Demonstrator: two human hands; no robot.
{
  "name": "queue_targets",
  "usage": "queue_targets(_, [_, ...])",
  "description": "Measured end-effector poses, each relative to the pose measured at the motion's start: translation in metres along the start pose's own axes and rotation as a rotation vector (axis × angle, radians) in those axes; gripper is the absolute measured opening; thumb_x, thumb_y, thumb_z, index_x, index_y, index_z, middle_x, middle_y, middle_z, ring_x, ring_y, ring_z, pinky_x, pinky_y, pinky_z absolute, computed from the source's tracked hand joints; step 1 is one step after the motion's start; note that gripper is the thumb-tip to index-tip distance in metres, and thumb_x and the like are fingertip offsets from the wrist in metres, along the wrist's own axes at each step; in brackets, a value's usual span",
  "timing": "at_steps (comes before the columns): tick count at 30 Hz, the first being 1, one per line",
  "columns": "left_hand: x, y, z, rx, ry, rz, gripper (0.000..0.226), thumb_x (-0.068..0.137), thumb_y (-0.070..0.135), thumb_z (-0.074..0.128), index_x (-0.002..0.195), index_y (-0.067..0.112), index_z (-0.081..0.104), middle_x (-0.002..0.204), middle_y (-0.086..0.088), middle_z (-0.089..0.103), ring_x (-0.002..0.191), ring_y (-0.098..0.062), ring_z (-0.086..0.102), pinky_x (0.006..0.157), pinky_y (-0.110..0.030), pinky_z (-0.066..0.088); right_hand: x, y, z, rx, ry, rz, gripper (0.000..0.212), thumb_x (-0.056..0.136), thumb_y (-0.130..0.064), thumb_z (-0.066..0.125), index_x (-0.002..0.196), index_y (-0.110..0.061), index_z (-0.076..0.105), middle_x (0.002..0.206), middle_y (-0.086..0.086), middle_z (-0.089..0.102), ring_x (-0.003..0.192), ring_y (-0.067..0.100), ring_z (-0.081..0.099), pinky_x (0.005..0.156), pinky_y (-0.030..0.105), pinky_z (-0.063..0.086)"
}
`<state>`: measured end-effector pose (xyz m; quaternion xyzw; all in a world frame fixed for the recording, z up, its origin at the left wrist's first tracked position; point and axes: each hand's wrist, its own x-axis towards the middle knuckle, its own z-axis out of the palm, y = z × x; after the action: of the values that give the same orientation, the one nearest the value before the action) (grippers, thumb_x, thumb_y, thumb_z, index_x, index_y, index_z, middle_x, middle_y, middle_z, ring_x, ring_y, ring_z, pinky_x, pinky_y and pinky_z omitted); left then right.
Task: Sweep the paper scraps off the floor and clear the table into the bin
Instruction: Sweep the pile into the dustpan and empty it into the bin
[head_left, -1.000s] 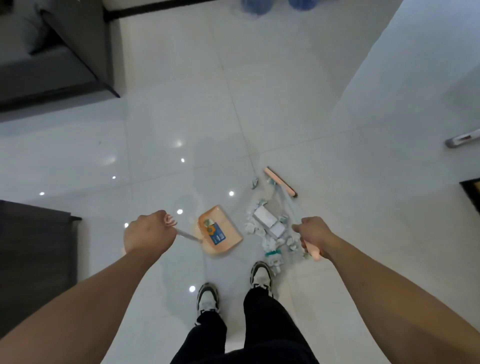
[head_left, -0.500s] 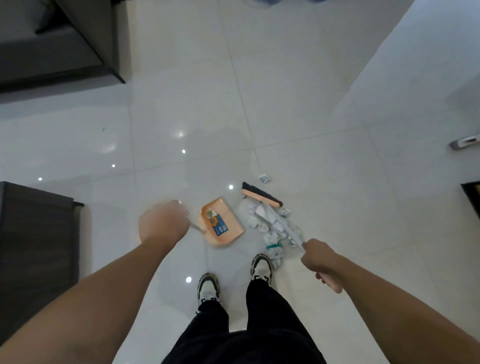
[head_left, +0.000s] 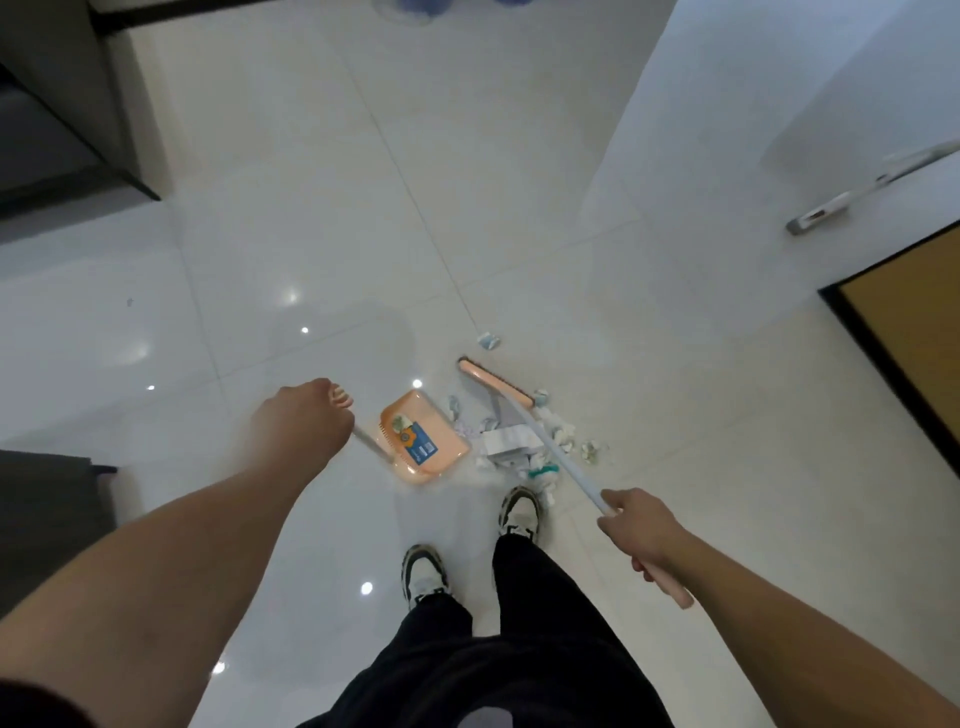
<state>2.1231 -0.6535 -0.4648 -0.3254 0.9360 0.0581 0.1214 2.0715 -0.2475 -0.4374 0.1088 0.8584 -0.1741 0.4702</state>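
Observation:
My left hand (head_left: 304, 423) grips the long handle of an orange dustpan (head_left: 423, 446) that rests on the white tiled floor, a scrap and a blue label inside it. My right hand (head_left: 641, 530) is closed on the pale handle of a broom (head_left: 496, 383), whose pink head lies just beyond a pile of crumpled paper scraps (head_left: 511, 441). The pile sits right of the dustpan's mouth. One scrap (head_left: 488, 340) lies alone beyond the broom head.
My two shoes (head_left: 519, 512) stand just behind the pile. A dark sofa (head_left: 47, 135) fills the far left, dark furniture (head_left: 47, 514) the near left. A wooden door (head_left: 914, 332) is at the right, with a white stick-like tool (head_left: 852, 195) on the floor above it.
The broom head swung from a steep angle beyond the pile to lie across its far side, pulling scraps closer to the dustpan. My right hand drew back toward me.

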Motion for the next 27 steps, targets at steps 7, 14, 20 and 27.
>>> queue_targets(7, [0.02,0.03,-0.001,0.092,-0.029,0.247,0.014,0.075,0.041,0.05,0.076,0.029,0.058,0.062,0.008,0.051,0.059,-0.021,0.052,0.055,-0.026,0.037,0.019,0.013,0.008,0.399,0.108,0.164,0.026,0.089,-0.007,0.045,0.111,-0.003,0.058,0.073,0.014,0.054,0.047,0.023,0.049,0.044,0.025,0.041])
queue_targets(14, [0.04,0.092,-0.005,0.128,-0.029,0.434,0.013,0.073,0.039,0.053,0.073,0.027,0.057,0.059,0.007,0.05,0.057,-0.022,0.051,0.053,-0.025,0.032,0.047,0.03,0.013,0.835,0.146,0.463,0.018,0.086,-0.002,0.046,0.099,0.005,0.056,0.07,0.016,0.05,0.053,0.024,0.044,0.05,0.028,0.037])
queue_targets(20, [0.036,0.134,-0.004,0.176,-0.01,0.622,0.012,0.075,0.033,0.056,0.078,0.023,0.061,0.06,0.003,0.054,0.055,-0.025,0.053,0.051,-0.025,0.031,0.036,0.022,0.028,1.026,0.049,0.629,0.015,0.094,-0.007,0.045,0.083,-0.001,0.053,0.064,0.011,0.045,0.058,0.021,0.039,0.052,0.028,0.031])
queue_targets(27, [0.058,0.159,-0.011,0.17,-0.01,0.805,0.011,0.075,0.029,0.054,0.077,0.019,0.059,0.062,0.001,0.054,0.056,-0.026,0.045,0.053,-0.028,0.028,0.005,-0.011,0.088,1.098,0.153,0.554,0.022,0.088,0.0,0.042,0.105,0.005,0.056,0.074,0.017,0.049,0.052,0.024,0.045,0.047,0.028,0.037])
